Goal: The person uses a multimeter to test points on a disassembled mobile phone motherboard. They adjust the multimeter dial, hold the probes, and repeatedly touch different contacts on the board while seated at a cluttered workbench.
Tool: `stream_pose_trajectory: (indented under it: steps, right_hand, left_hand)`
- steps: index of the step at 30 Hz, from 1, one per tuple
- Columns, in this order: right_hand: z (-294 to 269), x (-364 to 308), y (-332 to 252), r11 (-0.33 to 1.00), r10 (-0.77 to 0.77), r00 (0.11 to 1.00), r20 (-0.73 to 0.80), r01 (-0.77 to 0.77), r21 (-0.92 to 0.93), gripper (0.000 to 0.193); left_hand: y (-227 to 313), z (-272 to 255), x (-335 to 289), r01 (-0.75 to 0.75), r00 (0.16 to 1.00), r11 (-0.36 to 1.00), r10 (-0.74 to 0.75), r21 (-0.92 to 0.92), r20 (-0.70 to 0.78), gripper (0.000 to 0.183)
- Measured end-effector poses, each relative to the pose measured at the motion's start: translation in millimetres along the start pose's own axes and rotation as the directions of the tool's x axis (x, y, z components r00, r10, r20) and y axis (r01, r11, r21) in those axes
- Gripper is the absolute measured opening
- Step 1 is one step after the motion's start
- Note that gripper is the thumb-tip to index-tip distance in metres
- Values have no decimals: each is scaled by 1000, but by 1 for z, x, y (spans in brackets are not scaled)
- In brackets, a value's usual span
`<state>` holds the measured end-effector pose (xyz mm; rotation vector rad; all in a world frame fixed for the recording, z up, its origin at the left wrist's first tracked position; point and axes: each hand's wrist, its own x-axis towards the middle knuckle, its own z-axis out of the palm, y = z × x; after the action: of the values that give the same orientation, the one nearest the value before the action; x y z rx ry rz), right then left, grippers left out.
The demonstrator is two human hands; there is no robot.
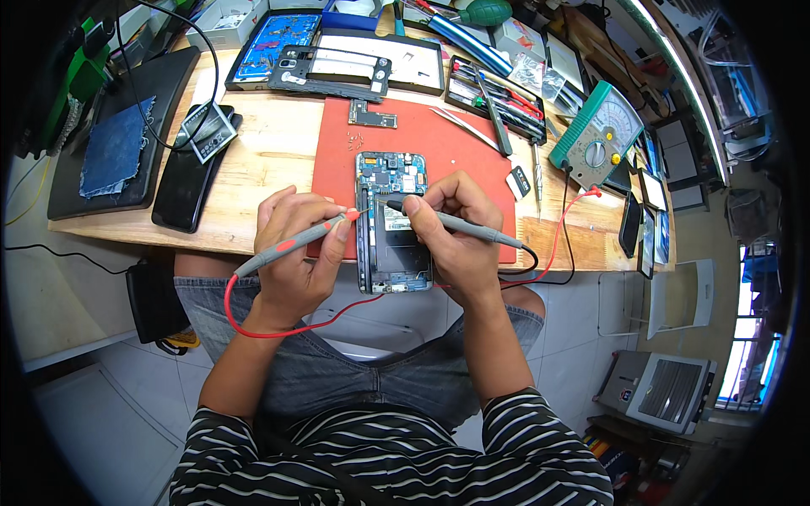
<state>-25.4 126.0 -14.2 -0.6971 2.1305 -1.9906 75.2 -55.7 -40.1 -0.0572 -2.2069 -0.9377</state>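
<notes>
An opened smartphone (396, 249) lies at the near edge of the red mat (472, 181), its blue circuit board showing at the top end. My left hand (297, 244) is closed round a grey and red test probe (291, 243), its tip at the phone's left side. In my right hand (460, 232) is a grey and black test probe (477, 229), pointing at the phone's middle. Whether either tip touches metal I cannot tell. The probes' red and black leads run to a green analog multimeter (596, 139) on the right.
Beyond the phone lie a loose circuit board (373, 116), several tiny screws (355, 142) and a black phone frame (331, 72). Tweezers (464, 126) and a tool tray (498, 97) are at the right. A black phone (192, 190) with a battery (207, 133) on it lies left.
</notes>
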Motion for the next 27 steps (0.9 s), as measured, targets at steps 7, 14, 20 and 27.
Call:
stream_pose_trajectory:
  steps: [7,14,20,27]
  right_hand:
    - [0,0,1,1000,-11,1000,-4,11,3,16]
    - [0,0,-1,1000,-6,1000,-2,6,-10,16]
    - [-12,2,-3,967,96,995,-22,-88,238,21]
    - [-109,48,-55,848,421,894,153,-328,-417,41]
  left_hand:
    - [1,-3,-1,11,999,1000,-11,7,45,11]
    - [1,0,0,4,1000,1000,-4,13,7,13]
    - [1,-1,1,-1,1000,1000,1,6,11,12]
    - [4,-1,2,-3,1000,1000,3,19,-8,11]
